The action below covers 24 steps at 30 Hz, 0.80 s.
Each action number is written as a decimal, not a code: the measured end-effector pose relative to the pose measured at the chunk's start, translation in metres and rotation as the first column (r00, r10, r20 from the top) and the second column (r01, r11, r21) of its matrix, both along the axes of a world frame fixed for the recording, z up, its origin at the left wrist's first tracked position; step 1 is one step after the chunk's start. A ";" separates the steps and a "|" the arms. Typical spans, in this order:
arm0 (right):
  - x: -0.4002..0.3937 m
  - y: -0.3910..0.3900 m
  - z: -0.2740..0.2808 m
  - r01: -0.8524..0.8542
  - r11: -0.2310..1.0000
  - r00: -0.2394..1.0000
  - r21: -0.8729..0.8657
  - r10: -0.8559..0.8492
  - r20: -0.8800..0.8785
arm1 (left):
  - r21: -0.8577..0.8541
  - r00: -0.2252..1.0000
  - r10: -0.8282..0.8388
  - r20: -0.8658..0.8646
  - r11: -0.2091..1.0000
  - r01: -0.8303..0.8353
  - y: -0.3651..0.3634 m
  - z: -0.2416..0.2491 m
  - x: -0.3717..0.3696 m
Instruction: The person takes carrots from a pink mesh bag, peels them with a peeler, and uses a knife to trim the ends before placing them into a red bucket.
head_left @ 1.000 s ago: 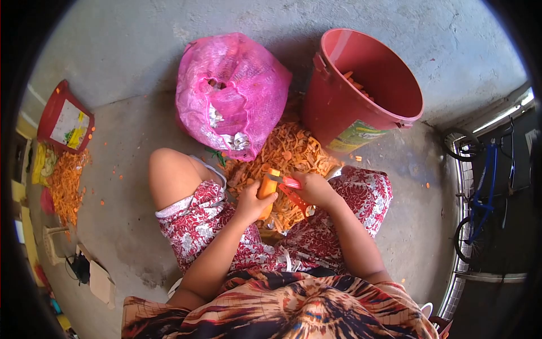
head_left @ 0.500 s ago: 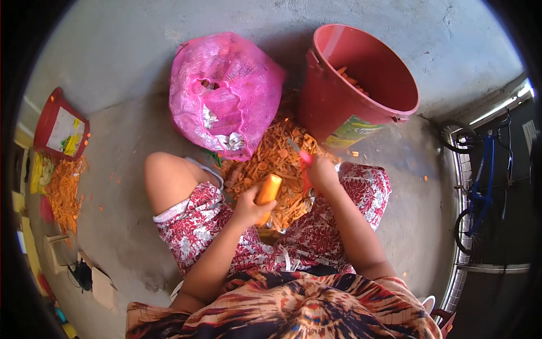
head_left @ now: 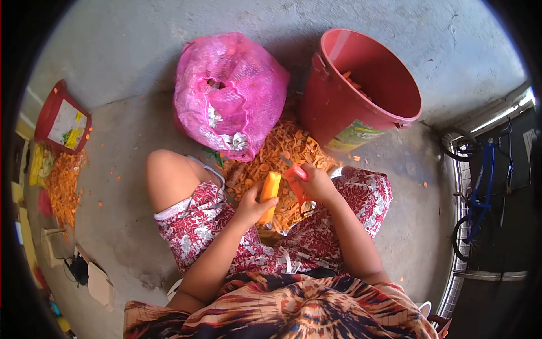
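My left hand [head_left: 252, 206] is wrapped round a thick, peeled-looking orange carrot [head_left: 270, 195], held upright with its cut top end showing. Close by on the right, my right hand [head_left: 317, 183] grips a knife [head_left: 300, 173] by its pink handle; the thin grey blade points up and left, apart from the carrot. A red-orange strip [head_left: 296, 187] hangs below the knife, and I cannot make out what it is. Under both hands lies a heap of carrot peelings and pieces [head_left: 271, 150], between my crossed legs.
A pink mesh sack [head_left: 254, 90] with pale contents stands against the wall. Right of it, a tall red bucket [head_left: 322, 107] has carrots inside. Far left, a smaller red bucket [head_left: 48, 121] is beside more orange scraps [head_left: 63, 189]. A blue bicycle [head_left: 484, 186] is at right.
My right hand has moved left and slightly down, bringing the knife closer to the carrot. My left hand keeps its hold, with the carrot turned a little more upright.
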State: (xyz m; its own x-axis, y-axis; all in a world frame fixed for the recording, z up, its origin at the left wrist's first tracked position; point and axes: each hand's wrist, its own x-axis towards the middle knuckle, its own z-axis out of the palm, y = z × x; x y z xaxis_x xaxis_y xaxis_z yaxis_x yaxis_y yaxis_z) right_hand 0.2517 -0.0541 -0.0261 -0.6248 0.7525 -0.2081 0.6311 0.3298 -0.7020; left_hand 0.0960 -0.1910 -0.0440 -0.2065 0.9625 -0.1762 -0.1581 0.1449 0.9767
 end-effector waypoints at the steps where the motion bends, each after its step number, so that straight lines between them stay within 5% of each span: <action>1: -0.001 -0.004 0.006 -0.041 0.999 0.999 0.013 0.041 -0.015 | -0.028 1.000 0.017 0.008 0.999 -0.017 0.001 0.000 0.000; 7: 0.001 -0.013 0.011 -0.251 0.956 0.966 0.152 0.236 0.110 | -0.046 0.999 0.048 -0.026 0.998 -0.049 0.004 -0.002 -0.001; 24: 0.000 -0.014 0.015 -0.276 0.947 0.960 0.164 0.265 0.091 | -0.077 0.998 -0.022 -0.052 0.997 0.018 0.005 0.000 -0.003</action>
State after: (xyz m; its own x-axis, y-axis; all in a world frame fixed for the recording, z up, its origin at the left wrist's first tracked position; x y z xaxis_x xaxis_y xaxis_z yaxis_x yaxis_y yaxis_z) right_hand 0.2514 -0.0681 -0.0114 -0.7990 0.5852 -0.1381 0.5447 0.6073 -0.5784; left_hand 0.0934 -0.1864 -0.0436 -0.1985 0.9505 -0.2391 -0.1031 0.2224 0.9695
